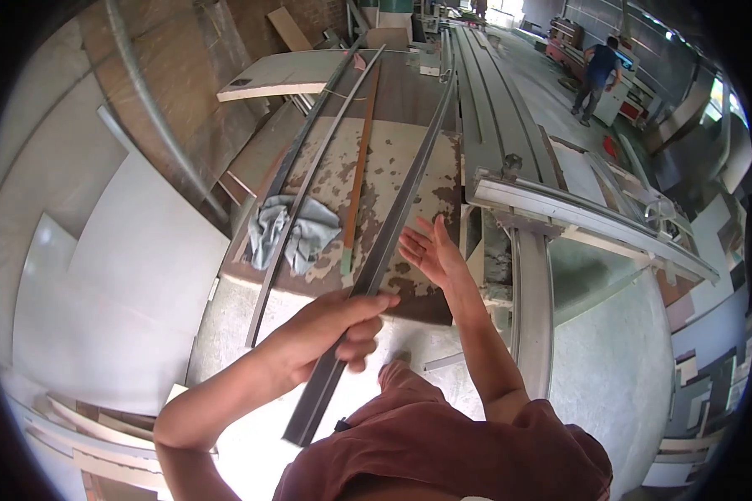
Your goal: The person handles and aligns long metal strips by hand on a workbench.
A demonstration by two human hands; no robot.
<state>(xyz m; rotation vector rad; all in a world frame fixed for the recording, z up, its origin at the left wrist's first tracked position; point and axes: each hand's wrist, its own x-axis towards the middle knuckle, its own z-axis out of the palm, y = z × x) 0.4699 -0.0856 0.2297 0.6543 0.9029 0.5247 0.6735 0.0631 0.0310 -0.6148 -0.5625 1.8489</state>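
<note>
A long dark strip (pixel 391 219) runs from near my body away over the worktable (pixel 430 307). My left hand (pixel 340 330) is wrapped round it near its close end. To the right of the strip my right hand (pixel 430 250) is raised with its fingers spread, holding nothing. A grey-blue cloth (pixel 309 238) lies crumpled on the table's left side. Beside it are a thin metal strip (pixel 311 171) that crosses the cloth and overhangs the table edge, and an orange-brown strip (pixel 362 167) with a green end.
Right of the table stands a machine's sliding rail (pixel 497 108) with a metal crossbar (pixel 593 219). Large white panels (pixel 134 284) lean at the left. Stacked offcuts (pixel 710 359) line the right side. A person (pixel 597 77) stands in the back right.
</note>
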